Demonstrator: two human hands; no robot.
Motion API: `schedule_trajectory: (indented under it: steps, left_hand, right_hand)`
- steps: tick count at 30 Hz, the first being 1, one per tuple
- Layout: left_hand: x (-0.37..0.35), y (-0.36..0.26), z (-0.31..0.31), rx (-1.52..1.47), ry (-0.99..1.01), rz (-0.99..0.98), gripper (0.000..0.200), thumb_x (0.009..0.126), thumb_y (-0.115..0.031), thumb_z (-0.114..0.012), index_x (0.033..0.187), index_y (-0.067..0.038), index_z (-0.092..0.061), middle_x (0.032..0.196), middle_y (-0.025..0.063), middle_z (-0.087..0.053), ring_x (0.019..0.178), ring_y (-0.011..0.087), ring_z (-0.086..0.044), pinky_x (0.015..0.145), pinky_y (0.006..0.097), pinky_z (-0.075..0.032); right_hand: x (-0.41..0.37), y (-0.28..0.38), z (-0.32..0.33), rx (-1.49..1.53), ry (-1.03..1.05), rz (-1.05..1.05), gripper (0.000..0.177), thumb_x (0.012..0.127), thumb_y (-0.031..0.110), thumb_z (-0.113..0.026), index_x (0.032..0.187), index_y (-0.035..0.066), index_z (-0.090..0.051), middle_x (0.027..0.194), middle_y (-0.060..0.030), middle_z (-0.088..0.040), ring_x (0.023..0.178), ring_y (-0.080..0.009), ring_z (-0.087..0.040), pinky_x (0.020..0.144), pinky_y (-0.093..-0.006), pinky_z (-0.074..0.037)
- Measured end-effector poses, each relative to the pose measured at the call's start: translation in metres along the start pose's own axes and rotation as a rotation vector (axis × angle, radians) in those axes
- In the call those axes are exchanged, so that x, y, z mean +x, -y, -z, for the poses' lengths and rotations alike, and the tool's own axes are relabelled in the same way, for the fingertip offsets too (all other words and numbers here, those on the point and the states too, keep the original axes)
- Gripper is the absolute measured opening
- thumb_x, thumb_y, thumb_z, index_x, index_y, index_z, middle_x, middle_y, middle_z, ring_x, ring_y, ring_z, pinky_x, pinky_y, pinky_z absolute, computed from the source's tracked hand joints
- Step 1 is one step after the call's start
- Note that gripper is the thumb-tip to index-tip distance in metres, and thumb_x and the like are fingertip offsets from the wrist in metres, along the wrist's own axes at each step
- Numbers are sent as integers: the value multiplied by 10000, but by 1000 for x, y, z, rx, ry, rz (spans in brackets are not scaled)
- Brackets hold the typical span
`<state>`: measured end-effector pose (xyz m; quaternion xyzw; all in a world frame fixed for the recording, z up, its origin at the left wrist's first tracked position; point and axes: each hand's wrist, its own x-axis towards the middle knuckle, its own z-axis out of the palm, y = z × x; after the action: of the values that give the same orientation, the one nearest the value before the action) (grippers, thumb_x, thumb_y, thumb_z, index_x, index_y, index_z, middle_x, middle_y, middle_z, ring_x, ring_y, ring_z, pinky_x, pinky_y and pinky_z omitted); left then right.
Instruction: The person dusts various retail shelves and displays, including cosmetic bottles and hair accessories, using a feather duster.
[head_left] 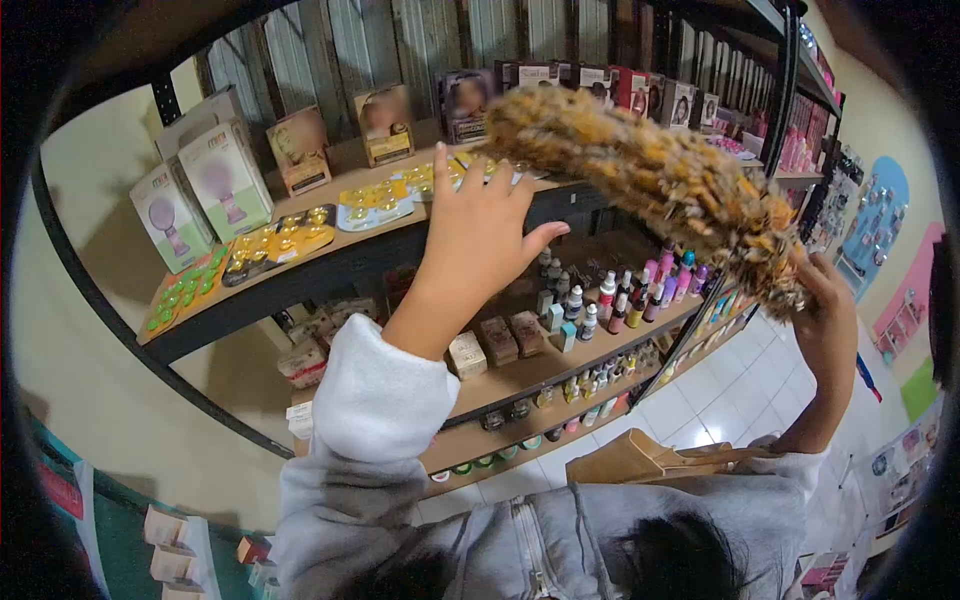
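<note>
My right hand (826, 290) is wrapped round the handle end of a brown and yellow feather duster (650, 170). The duster's fluffy length stretches left across the upper shelf (330, 260), blurred by motion. My left hand (482, 222) is open, fingers spread, over the front edge of that shelf. Its fingertips overlap a row of blister cards with yellow capsules (375, 203). Behind them stand hair-product boxes (384, 125), one of them purple (466, 104) and close to the duster's tip. Farther left lie cards with orange capsules (278, 243) and green capsules (188, 292).
White boxes picturing a small fan (222, 178) stand at the shelf's left end. Lower shelves carry small bottles (607, 290), cartons (497, 340) and jars. A black upright post (785, 85) rises on the right. White tiled floor (725, 370) lies beyond, and a tan bag (625, 458) sits below my arms.
</note>
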<state>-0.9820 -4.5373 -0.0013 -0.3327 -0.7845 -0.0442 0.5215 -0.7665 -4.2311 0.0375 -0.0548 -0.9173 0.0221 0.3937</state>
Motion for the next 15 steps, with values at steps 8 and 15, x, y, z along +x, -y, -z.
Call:
schedule_trajectory:
  steps: [8, 15]
  left_hand:
    - [28, -17, 5, 69, 43, 53, 576, 842, -583, -534, 1068, -65, -649, 1123, 129, -592, 1113, 299, -528, 1069, 618, -187]
    - [53, -46, -24, 61, 39, 93, 622, 852, -596, -515, 1195, -82, -593, 1282, 166, -532, 1214, 313, -480, 1059, 593, -249]
  right_hand:
    - [8, -47, 1, 23, -197, 55, 609, 607, -128, -521, 1178, 69, -597, 941, -171, -559, 872, -368, -561, 778, -320, -446]
    - [9, -79, 9, 25, 90, -62, 573, 614, -153, -527, 1170, -18, -556, 1059, -154, -572, 979, -281, -561, 855, -268, -415]
